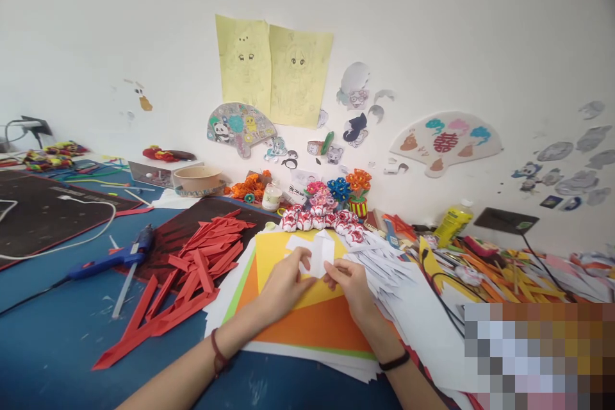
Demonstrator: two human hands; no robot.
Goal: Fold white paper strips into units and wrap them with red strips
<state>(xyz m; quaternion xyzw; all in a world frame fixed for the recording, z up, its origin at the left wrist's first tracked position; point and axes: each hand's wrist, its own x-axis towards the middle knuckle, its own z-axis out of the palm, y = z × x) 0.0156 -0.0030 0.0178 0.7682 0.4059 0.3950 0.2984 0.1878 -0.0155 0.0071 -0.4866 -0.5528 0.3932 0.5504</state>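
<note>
A small creased piece of white paper [321,256] is held upright over a stack of coloured sheets. My left hand [287,282] is closed on its left side, thumb below and fingers behind. At its lower right edge, my right hand [350,278] pinches it between thumb and fingers. Beneath my hands lie a yellow sheet [273,256] and an orange sheet [307,327], with green and white sheets under them. More white paper shows just behind my left fingers.
Folded red strips [202,269] and a blue glue gun [110,259] lie left. White strips [384,262] are piled right. Red-and-white folded pieces [317,218], paper flowers [339,189] and a round bowl [196,179] stand behind. A yellow bottle [454,223] is at back right.
</note>
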